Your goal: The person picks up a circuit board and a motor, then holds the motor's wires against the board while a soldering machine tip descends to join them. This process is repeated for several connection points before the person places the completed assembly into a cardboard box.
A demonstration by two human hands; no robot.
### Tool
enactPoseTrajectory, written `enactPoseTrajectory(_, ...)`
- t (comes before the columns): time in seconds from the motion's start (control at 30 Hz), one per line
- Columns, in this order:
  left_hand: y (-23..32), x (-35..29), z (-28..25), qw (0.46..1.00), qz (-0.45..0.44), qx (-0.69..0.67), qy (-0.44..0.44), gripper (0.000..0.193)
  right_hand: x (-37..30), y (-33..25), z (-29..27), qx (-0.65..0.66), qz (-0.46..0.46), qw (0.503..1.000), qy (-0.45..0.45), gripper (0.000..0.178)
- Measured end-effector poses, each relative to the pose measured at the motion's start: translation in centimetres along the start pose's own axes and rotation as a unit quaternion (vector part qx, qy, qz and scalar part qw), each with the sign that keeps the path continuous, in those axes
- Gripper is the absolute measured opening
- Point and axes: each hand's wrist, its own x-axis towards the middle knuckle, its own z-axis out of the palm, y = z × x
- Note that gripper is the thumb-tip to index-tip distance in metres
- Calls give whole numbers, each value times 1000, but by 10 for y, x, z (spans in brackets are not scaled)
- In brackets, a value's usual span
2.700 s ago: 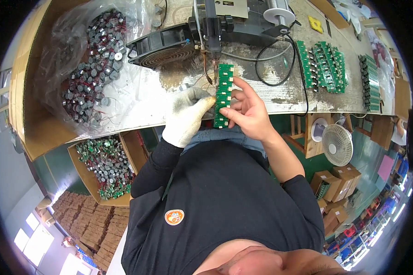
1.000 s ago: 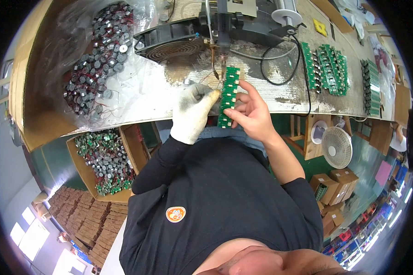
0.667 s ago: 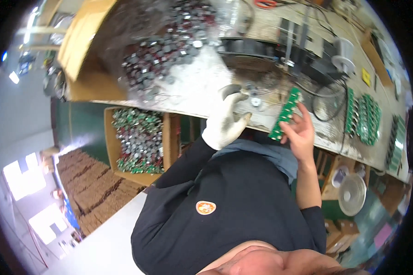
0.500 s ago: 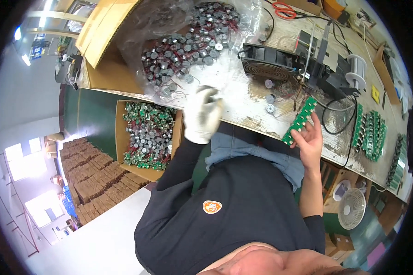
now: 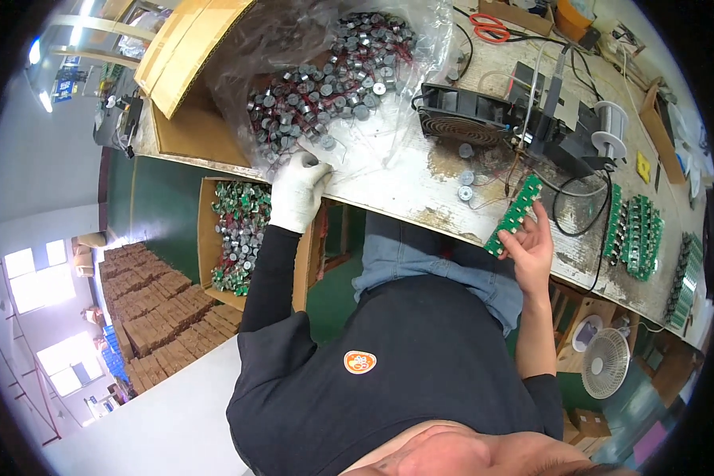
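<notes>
From the head camera, the left hand [image 5: 297,190], in a white glove, reaches to the near edge of the table [image 5: 404,178] and its curled fingers dip into the clear plastic bag [image 5: 357,151] of small grey cylindrical parts [image 5: 333,71]; whether it grips one cannot be told. The bare right hand [image 5: 531,250] pinches the lower end of a narrow green circuit board strip [image 5: 513,216], tilted above the table edge. Just beyond the strip lie loose grey parts [image 5: 465,193] and a black fan [image 5: 464,120]. More green boards [image 5: 635,236] lie to the right.
</notes>
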Motion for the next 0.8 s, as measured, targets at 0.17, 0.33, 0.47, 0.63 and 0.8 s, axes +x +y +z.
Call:
enactPoseTrajectory(0.17, 12, 2, 9, 995, -1, -81, 56, 13, -6, -2, -3, -9, -8, 1000, -21, 86)
enactPoseTrajectory(0.33, 53, 3, 23, 947, -96, -303, 33, 13, -8, -4, -4, -19, 20, 1000, -12, 88)
enactPoseTrajectory(0.47, 108, 6, 35, 845, -178, -503, -37, 15, -7, -8, -2, -5, 47, 999, -26, 88)
enactPoseTrajectory(0.63, 157, 12, 47, 812, -168, -545, -121, 20, -9, -9, 1, 15, 53, 998, -38, 87)
enactPoseTrajectory(0.8, 187, 12, 64, 760, -187, -597, -177, 18, -10, -6, -1, 35, 39, 998, -39, 85)
